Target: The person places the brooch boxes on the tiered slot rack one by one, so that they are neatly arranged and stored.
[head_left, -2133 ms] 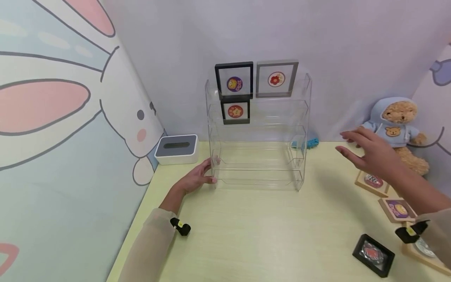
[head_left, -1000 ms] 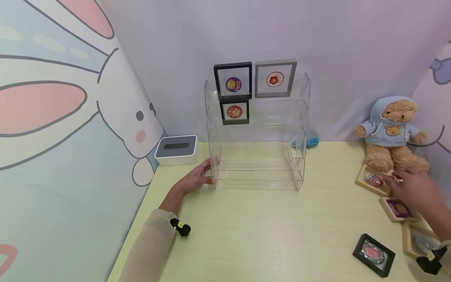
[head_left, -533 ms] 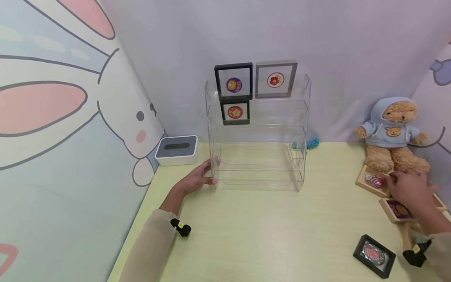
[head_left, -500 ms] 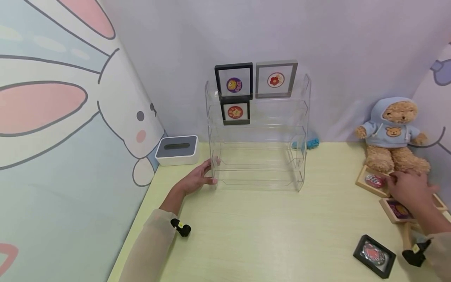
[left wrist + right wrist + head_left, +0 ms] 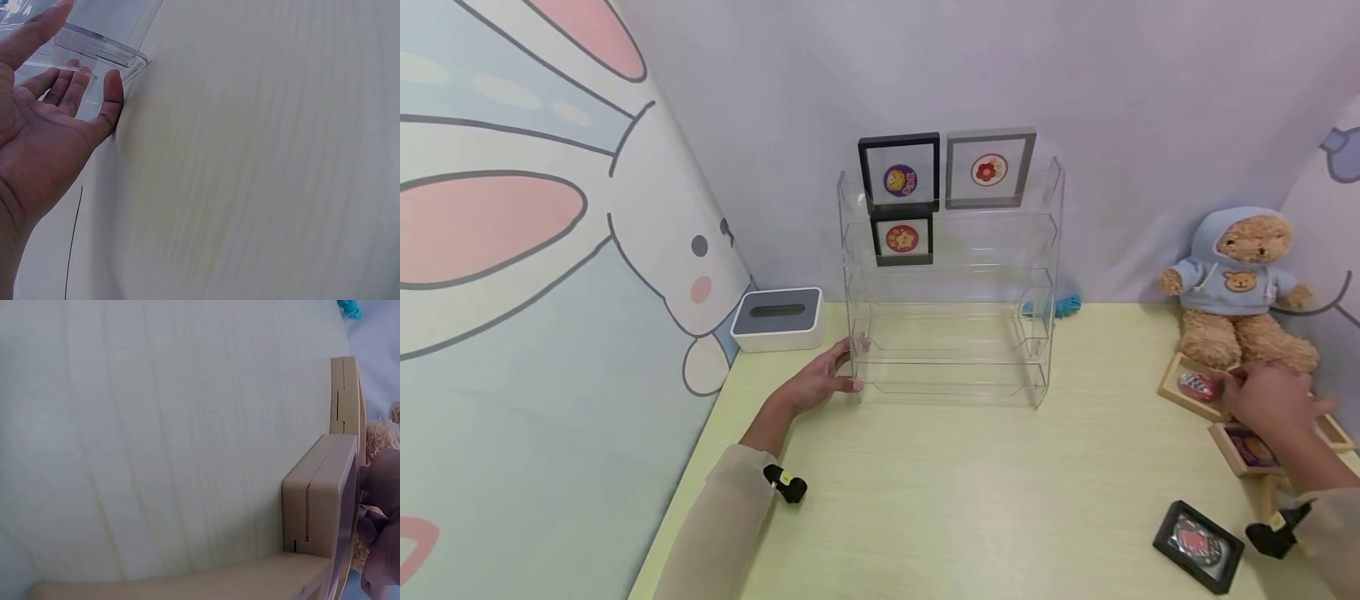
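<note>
In the head view a clear acrylic display rack (image 5: 951, 362) stands mid-table. My left hand (image 5: 811, 383) holds its lower left side, with the thumb at the front corner and the fingers further back. Bent fingers also show against the clear plastic in the left wrist view. My right hand (image 5: 1273, 404) is at the far right, its fingertips at the right end of a wooden frame (image 5: 1187, 387) with a red badge. Beneath the hand lies a wooden frame (image 5: 1232, 450) with a purple badge. The fingertips are largely hidden, so whether they pinch a frame is unclear.
Two black frames (image 5: 898, 171) and a grey frame (image 5: 990, 171) stand on the rack's upper tiers. A loose black frame (image 5: 1198, 546) lies front right. A teddy bear (image 5: 1240, 283) sits behind the wooden frames. A tissue box (image 5: 777, 318) stands left of the rack.
My right hand has come from mid-air near the teddy bear down to the wooden frames, and has barely shifted over the last half second. The left hand stays on the rack.
</note>
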A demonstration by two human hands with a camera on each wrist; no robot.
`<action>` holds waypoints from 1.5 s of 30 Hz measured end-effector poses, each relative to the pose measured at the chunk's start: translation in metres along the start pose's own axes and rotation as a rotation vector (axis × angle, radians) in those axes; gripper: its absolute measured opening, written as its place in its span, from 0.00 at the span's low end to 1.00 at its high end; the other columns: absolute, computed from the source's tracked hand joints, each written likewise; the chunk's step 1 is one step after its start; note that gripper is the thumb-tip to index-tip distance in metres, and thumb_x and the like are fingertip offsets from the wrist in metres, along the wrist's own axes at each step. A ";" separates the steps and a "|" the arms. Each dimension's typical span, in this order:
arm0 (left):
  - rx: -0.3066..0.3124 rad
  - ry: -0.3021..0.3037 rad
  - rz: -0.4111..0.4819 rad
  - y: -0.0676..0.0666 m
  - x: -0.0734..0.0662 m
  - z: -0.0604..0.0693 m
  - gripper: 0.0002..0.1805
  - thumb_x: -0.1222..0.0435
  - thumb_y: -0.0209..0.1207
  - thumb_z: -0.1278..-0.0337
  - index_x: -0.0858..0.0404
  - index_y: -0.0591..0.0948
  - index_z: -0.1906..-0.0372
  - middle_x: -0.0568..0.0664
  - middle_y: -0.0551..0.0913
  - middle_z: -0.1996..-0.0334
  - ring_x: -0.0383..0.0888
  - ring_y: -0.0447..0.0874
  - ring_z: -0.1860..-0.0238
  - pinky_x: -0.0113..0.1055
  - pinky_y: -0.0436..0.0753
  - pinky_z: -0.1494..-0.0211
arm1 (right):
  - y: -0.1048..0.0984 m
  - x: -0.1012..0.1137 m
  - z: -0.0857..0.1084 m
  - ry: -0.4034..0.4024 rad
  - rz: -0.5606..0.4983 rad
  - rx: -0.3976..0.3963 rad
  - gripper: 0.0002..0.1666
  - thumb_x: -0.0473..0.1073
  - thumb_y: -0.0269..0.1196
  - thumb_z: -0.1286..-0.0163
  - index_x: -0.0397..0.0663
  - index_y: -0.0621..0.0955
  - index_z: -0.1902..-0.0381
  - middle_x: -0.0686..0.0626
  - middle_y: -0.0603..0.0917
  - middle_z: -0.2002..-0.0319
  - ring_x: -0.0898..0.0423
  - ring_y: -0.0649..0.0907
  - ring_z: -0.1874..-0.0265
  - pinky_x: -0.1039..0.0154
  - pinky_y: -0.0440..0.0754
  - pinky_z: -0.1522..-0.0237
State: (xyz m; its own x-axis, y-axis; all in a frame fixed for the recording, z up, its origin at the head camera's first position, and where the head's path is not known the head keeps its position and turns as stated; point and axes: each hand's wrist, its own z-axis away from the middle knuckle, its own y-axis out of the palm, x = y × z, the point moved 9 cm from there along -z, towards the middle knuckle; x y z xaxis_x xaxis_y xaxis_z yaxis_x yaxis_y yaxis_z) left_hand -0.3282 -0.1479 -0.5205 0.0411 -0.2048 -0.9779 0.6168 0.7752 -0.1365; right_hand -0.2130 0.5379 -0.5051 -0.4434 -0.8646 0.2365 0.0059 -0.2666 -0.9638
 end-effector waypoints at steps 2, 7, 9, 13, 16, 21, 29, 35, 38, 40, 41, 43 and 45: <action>-0.002 0.000 -0.003 0.000 0.000 0.000 0.54 0.73 0.71 0.33 0.52 0.56 0.10 0.51 0.55 0.09 0.55 0.45 0.08 0.63 0.44 0.08 | -0.001 0.001 0.000 -0.004 -0.008 -0.012 0.24 0.45 0.50 0.14 0.22 0.76 0.51 0.14 0.71 0.46 0.07 0.61 0.38 0.06 0.54 0.38; -0.004 -0.003 -0.006 0.000 0.000 0.001 0.55 0.74 0.70 0.33 0.53 0.54 0.09 0.52 0.55 0.09 0.55 0.44 0.08 0.63 0.44 0.08 | -0.004 0.004 0.002 -0.024 -0.019 -0.050 0.22 0.44 0.51 0.14 0.23 0.75 0.48 0.15 0.72 0.46 0.09 0.64 0.39 0.05 0.54 0.38; -0.004 -0.006 -0.007 0.000 0.001 0.001 0.55 0.74 0.70 0.33 0.53 0.53 0.09 0.52 0.54 0.09 0.55 0.44 0.08 0.63 0.44 0.08 | -0.007 0.006 0.004 -0.039 -0.026 -0.070 0.23 0.44 0.51 0.13 0.22 0.75 0.47 0.16 0.74 0.47 0.11 0.68 0.42 0.05 0.55 0.39; -0.002 -0.003 -0.008 0.000 0.000 0.001 0.56 0.74 0.70 0.33 0.53 0.53 0.08 0.52 0.54 0.09 0.55 0.43 0.08 0.63 0.44 0.08 | -0.014 0.011 0.010 -0.095 -0.034 -0.122 0.21 0.41 0.53 0.14 0.21 0.75 0.46 0.17 0.76 0.49 0.14 0.74 0.48 0.06 0.59 0.42; 0.001 0.004 -0.002 0.000 -0.001 0.001 0.55 0.74 0.70 0.33 0.53 0.53 0.09 0.53 0.55 0.09 0.55 0.44 0.08 0.62 0.44 0.08 | -0.018 0.017 0.017 -0.155 -0.017 -0.179 0.20 0.39 0.56 0.15 0.20 0.74 0.45 0.15 0.74 0.46 0.14 0.74 0.48 0.06 0.63 0.45; 0.003 0.009 0.001 0.002 -0.003 0.001 0.54 0.73 0.70 0.33 0.54 0.54 0.09 0.53 0.56 0.09 0.56 0.45 0.08 0.63 0.44 0.08 | -0.026 0.031 0.031 -0.300 -0.017 -0.322 0.18 0.35 0.59 0.16 0.18 0.75 0.46 0.15 0.72 0.50 0.18 0.75 0.53 0.21 0.75 0.56; -0.008 0.006 -0.023 0.002 -0.004 0.002 0.54 0.73 0.70 0.32 0.53 0.54 0.09 0.53 0.57 0.09 0.56 0.44 0.08 0.64 0.43 0.08 | -0.040 0.047 0.052 -0.491 -0.071 -0.536 0.15 0.35 0.56 0.14 0.20 0.76 0.47 0.22 0.71 0.54 0.25 0.74 0.60 0.29 0.73 0.66; -0.010 0.006 -0.020 0.001 -0.002 0.002 0.54 0.72 0.71 0.32 0.53 0.55 0.09 0.52 0.57 0.10 0.55 0.44 0.08 0.66 0.41 0.08 | -0.061 0.069 0.070 -0.627 -0.098 -0.684 0.22 0.44 0.55 0.11 0.23 0.79 0.48 0.23 0.74 0.52 0.27 0.76 0.58 0.29 0.73 0.64; -0.007 0.010 -0.005 0.001 -0.001 0.002 0.55 0.72 0.72 0.33 0.53 0.55 0.09 0.52 0.57 0.10 0.55 0.43 0.08 0.65 0.40 0.08 | -0.074 0.086 0.078 -0.713 -0.095 -0.735 0.37 0.58 0.49 0.08 0.23 0.81 0.47 0.24 0.76 0.52 0.29 0.77 0.59 0.33 0.73 0.66; -0.004 0.011 0.007 0.001 -0.002 0.002 0.55 0.72 0.72 0.33 0.53 0.54 0.09 0.52 0.56 0.09 0.55 0.43 0.08 0.65 0.41 0.08 | -0.085 0.100 0.084 -0.764 -0.077 -0.770 0.45 0.65 0.44 0.09 0.23 0.81 0.47 0.25 0.77 0.52 0.31 0.77 0.60 0.38 0.72 0.68; -0.001 0.013 0.011 0.001 -0.002 0.002 0.55 0.72 0.71 0.32 0.54 0.53 0.09 0.53 0.56 0.09 0.56 0.43 0.08 0.65 0.41 0.08 | -0.090 0.107 0.088 -0.793 -0.069 -0.795 0.48 0.68 0.42 0.09 0.23 0.82 0.47 0.25 0.77 0.53 0.31 0.78 0.61 0.40 0.72 0.68; 0.003 0.015 0.020 0.002 -0.003 0.002 0.55 0.72 0.71 0.32 0.54 0.52 0.09 0.53 0.55 0.09 0.56 0.43 0.08 0.65 0.41 0.08 | -0.101 0.122 0.095 -0.836 -0.054 -0.820 0.48 0.67 0.41 0.08 0.21 0.82 0.47 0.24 0.77 0.54 0.31 0.78 0.60 0.42 0.72 0.67; 0.005 0.015 0.023 0.003 -0.003 0.002 0.55 0.73 0.71 0.32 0.55 0.52 0.09 0.53 0.55 0.09 0.56 0.43 0.08 0.65 0.41 0.08 | -0.112 0.135 0.101 -0.868 -0.057 -0.835 0.46 0.64 0.42 0.08 0.21 0.81 0.46 0.24 0.77 0.54 0.31 0.79 0.59 0.44 0.72 0.65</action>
State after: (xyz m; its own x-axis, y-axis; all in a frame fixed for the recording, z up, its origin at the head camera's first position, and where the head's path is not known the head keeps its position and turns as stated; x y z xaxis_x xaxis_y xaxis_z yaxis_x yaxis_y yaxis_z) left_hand -0.3250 -0.1464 -0.5175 0.0433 -0.1777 -0.9831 0.6199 0.7765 -0.1130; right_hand -0.1827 0.4079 -0.3530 0.3277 -0.9445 -0.0238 -0.7180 -0.2326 -0.6560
